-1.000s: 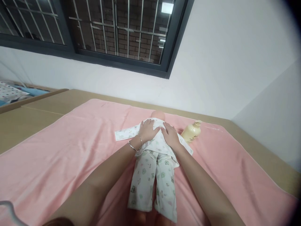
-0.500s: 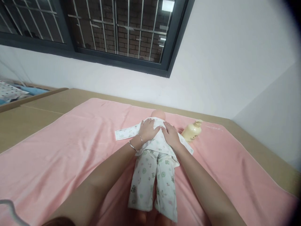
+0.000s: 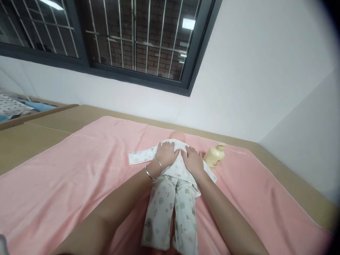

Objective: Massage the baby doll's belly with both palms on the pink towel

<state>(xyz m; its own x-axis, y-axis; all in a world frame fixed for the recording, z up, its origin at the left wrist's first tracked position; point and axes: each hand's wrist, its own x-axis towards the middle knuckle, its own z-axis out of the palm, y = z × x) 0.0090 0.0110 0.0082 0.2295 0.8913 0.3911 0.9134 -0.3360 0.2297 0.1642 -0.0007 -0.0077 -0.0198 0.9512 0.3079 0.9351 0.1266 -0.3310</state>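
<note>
A baby doll [image 3: 177,136] lies on a pink blanket [image 3: 87,170], its head toward the wall. It wears a white printed top [image 3: 176,170] and matching trousers [image 3: 160,212]. My left hand [image 3: 166,154], a silver bangle at its wrist, lies flat on the upper left of the top with its fingers stretched out. On the upper right, my right hand [image 3: 193,161] rests flat in the same way, the two thumbs close together. One sleeve [image 3: 142,156] reaches out to the left; the other shows partly beyond my right hand.
A pale yellow pump bottle [image 3: 214,156] leans on the blanket just right of the doll. Behind the tan surface [image 3: 47,124] rises a white wall with a barred window [image 3: 143,42]. At far left, a raised wooden edge [image 3: 39,115] borders some folded cloths [image 3: 16,106].
The view has tilted up slightly, so the doll and bottle sit lower in the picture. Both hands stay flat on the doll's top, with little visible movement.
</note>
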